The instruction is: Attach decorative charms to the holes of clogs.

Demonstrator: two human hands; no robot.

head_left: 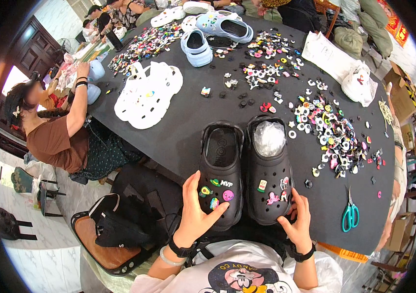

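Observation:
Two black clogs lie side by side at the table's near edge, toes toward me. The left clog (221, 171) carries several charms: a green hat, an avocado, a purple face, white lettering and a rainbow piece. On the right clog (268, 168) sit a pink octopus charm and several others; crumpled clear plastic (269, 138) fills its opening. My left hand (194, 215) grips the left clog's toe, thumb on top and fingers along its outer side. My right hand (299, 219) holds the right clog's toe, thumb at the tip and fingers at the side, partly hidden.
Loose charms (332, 132) lie piled on the black table (169, 151) at right. Teal-handled scissors (350, 215) lie near the right edge. White clogs (149, 93) and blue clogs (197, 49) stand farther back. A co-worker (61, 122) sits at left beside a chair (110, 244) with a black bag.

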